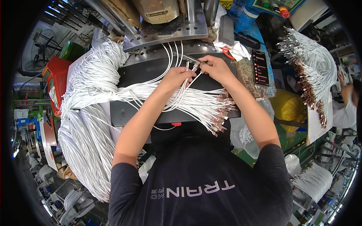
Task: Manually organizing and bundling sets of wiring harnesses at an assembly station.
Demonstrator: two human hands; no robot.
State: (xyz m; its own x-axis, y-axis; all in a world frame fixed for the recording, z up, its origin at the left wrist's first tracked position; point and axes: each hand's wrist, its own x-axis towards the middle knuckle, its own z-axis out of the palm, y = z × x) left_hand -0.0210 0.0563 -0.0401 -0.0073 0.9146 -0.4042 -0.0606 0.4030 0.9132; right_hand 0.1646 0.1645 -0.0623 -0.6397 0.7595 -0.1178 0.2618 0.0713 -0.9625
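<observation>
Both hands meet over the black work surface [132,73] below a metal machine plate [169,35]. My left hand [178,78] is closed round white cables near their ends. Close beside it, my right hand [217,68] pinches a small metal-ended cable connector [196,66]. Fingers partly hide which cable each connector belongs to. Under my wrists a fanned bundle of white cables [188,98] lies across the surface. Its connector ends [222,113] point to the right. Several single cables [177,54] curve up under the metal plate.
A thick heap of white cables [90,86] hangs over the left side. At right are a phone-like dark screen [260,67], red-handled scissors [227,52] and a yellow bag [288,109]. Farther right, another cable bundle [316,64] lies on a board near a person's arm [345,90].
</observation>
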